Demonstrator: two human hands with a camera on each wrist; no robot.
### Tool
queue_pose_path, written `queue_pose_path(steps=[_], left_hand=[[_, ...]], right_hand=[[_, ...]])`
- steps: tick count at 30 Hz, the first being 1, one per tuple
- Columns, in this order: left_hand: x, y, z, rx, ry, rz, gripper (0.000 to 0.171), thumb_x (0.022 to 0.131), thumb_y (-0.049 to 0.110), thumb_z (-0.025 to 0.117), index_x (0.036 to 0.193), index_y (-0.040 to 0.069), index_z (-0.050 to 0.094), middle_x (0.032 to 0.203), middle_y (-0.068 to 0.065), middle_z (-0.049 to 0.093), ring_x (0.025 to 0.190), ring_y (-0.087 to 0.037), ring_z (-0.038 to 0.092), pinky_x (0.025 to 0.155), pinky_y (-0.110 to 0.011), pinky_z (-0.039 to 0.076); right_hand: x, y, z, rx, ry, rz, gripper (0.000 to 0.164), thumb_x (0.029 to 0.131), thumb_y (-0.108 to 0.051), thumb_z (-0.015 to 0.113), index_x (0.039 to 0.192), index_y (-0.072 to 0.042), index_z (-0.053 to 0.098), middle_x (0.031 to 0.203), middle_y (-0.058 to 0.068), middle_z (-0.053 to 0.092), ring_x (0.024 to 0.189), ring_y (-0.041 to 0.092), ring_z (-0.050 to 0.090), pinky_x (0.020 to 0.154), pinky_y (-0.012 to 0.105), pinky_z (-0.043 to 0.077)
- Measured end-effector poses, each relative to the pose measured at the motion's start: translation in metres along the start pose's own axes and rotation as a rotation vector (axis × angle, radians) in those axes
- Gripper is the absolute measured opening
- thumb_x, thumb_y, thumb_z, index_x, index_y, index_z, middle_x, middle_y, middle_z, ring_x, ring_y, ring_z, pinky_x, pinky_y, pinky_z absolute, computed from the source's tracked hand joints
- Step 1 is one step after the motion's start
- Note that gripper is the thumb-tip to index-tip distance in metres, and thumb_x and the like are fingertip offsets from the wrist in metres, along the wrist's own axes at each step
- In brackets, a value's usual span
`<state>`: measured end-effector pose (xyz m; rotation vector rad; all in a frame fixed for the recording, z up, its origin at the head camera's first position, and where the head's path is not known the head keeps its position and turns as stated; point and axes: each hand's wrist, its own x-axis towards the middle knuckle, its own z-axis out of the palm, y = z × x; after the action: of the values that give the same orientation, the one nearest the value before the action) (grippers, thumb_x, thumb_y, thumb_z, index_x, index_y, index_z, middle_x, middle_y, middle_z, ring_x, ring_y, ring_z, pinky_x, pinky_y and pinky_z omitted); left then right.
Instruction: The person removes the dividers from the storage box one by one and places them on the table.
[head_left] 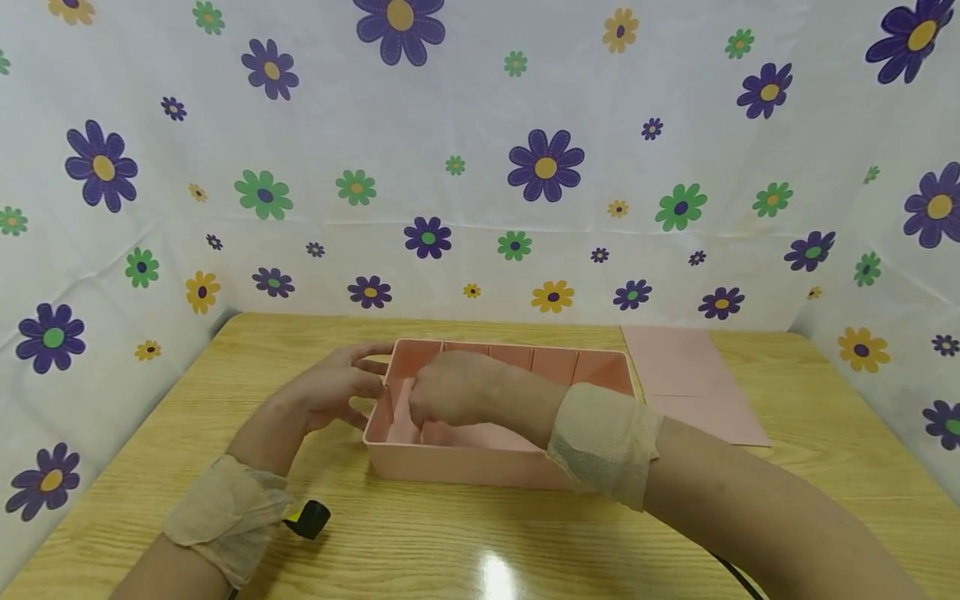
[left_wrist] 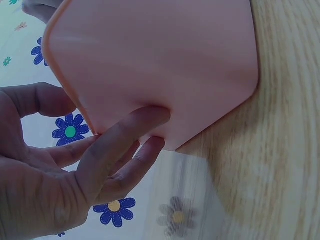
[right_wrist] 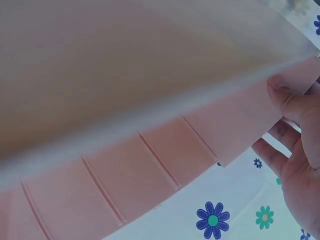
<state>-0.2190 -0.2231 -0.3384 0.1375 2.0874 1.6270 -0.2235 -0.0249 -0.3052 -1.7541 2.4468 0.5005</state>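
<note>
A long pink box [head_left: 457, 467] with slot ribs along its far wall sits on the wooden table. My right hand [head_left: 457, 392] reaches down inside its left part. In the right wrist view the thumb [right_wrist: 281, 95] lies on a flat pink panel [right_wrist: 250, 115], with fingers behind it, so the hand pinches it. Much of that panel is hidden by the hand in the head view. My left hand [head_left: 337, 392] rests at the box's left end, fingers spread. Its thumb [left_wrist: 150, 120] presses on the outer wall [left_wrist: 160, 60], close to the lower far corner.
Flat pink sheets [head_left: 697, 392] lie to the right of the box, behind my right arm. A small black device [head_left: 309, 518] sticks out beside my bandaged left wrist [head_left: 228, 512]. A white curtain with printed flowers [head_left: 480, 192] stands along the table's back and sides.
</note>
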Motion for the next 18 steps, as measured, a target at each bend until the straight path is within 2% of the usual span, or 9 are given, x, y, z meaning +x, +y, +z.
queue_pose_path(steps=[5,8,18], left_hand=[[0.001,-0.001,0.001,-0.003,0.011,-0.011,0.066,0.086,0.006,0.051,0.145,0.014,0.023,0.142,-0.022,0.031,0.111,-0.037,0.049,0.072,-0.054,0.052],[0.002,-0.002,0.002,-0.007,0.021,-0.022,0.066,0.086,0.006,0.051,0.144,0.015,0.024,0.141,-0.020,0.032,0.108,-0.035,0.051,0.072,-0.053,0.052],[0.001,0.000,0.002,0.009,0.013,-0.012,0.066,0.087,0.008,0.052,0.145,0.014,0.021,0.141,-0.022,0.032,0.110,-0.035,0.050,0.072,-0.051,0.053]], right_hand=[[-0.004,0.002,-0.004,-0.054,0.048,-0.042,0.022,0.089,-0.013,0.055,0.096,-0.027,0.070,0.092,-0.014,0.065,0.078,0.006,0.056,0.073,0.020,0.047],[-0.007,0.003,-0.007,-0.047,0.078,-0.051,0.022,0.090,-0.013,0.054,0.097,-0.026,0.071,0.093,-0.013,0.066,0.081,0.006,0.057,0.076,0.020,0.047],[-0.015,0.005,-0.019,-0.067,0.096,-0.008,0.020,0.091,-0.017,0.055,0.101,-0.027,0.070,0.092,-0.012,0.067,0.078,0.004,0.056,0.076,0.019,0.047]])
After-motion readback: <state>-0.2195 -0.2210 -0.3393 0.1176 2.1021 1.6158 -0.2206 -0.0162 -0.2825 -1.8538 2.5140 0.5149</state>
